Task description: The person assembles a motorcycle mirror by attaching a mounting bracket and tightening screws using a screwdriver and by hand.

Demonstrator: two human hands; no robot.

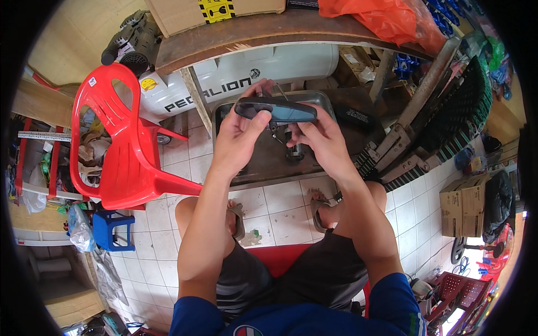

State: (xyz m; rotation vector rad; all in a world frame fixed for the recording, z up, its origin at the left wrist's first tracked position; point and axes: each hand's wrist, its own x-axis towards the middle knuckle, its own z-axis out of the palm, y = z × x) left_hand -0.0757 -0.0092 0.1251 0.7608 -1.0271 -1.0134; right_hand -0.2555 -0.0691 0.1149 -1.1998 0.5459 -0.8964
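Observation:
I hold a dark, long rear-view mirror (291, 112) up in front of me with both hands, its glass facing me. My left hand (242, 131) is closed on its left end, the thumb resting on the lower edge of the glass. At the right end my right hand (322, 134) grips it with the fingers curled underneath. A thin metal rod sticks up behind the mirror; what it belongs to is hidden. Below them lies a metal tray (252, 178) with a dark, stained bottom. A small metal cylinder (294, 152) stands in it, partly covered by my right hand.
A red plastic chair (120, 162) and a blue stool (114, 231) stand left. Behind the tray are a white tank (224, 84) and a wooden bench (252, 35). Metal arms with a dark, ribbed fan-shaped part (448, 134) lean at right, near cardboard boxes (464, 207).

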